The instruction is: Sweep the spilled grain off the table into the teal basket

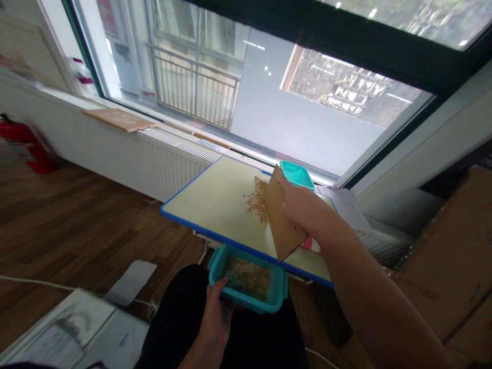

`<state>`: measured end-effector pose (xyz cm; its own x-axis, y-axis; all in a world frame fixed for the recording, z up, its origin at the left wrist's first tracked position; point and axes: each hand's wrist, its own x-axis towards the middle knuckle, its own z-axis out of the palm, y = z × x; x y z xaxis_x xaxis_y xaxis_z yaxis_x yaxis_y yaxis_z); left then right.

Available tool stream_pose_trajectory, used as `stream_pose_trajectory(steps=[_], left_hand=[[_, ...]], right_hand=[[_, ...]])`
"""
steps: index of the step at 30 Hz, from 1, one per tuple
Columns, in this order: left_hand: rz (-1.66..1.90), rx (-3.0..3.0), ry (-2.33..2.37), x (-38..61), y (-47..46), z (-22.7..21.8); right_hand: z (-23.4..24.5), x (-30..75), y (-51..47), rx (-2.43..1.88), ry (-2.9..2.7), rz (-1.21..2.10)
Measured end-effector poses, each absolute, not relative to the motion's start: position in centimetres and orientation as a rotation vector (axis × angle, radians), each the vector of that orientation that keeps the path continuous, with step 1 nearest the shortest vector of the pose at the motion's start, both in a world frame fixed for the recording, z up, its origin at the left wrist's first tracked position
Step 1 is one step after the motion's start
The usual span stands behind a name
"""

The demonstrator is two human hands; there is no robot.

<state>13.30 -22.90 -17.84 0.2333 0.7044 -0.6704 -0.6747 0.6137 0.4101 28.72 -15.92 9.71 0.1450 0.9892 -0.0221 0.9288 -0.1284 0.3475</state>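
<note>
My right hand [298,202] grips a flat piece of brown cardboard [282,225], tilted on edge over the table. Against the cardboard's left side lies a loose pile of small orange-yellow kernels [257,200], perhaps corn or beans, on the cream tabletop [207,197]. My left hand [217,310] holds a teal plastic bin [251,302] by its near left rim, just below the table's front edge and above my lap. More of the same kernels [248,274] cover the bin's bottom. The left fingers under the bin are hidden.
A second teal bin [298,175] stands at the table's back by the window. Left of the table are a radiator [154,159] and a red fire extinguisher [28,146]. White boxes [77,328] sit at lower left, a large cardboard box [449,256] at right.
</note>
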Motion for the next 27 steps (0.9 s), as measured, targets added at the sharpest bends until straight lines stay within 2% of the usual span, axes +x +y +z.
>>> stream_pose_trajectory(steps=[4,16,22,27], left_hand=[[0.948,0.047,0.947,13.3,-22.8,-18.0],[0.989,0.026,1.001,13.2,-23.0,-15.9],[0.976,0.026,1.017,13.1,-23.4,-16.2],[0.953,0.02,1.014,12.7,-23.7,-16.7]], right_hand=[[9.8,29.7,-16.2,2.367,1.802,0.296],[9.5,32.5,-15.8,2.252,2.037,0.456],[8.5,32.6,-10.0,2.142,2.314,0.588],[6.3,32.7,-3.6,2.039,2.547,0.453]])
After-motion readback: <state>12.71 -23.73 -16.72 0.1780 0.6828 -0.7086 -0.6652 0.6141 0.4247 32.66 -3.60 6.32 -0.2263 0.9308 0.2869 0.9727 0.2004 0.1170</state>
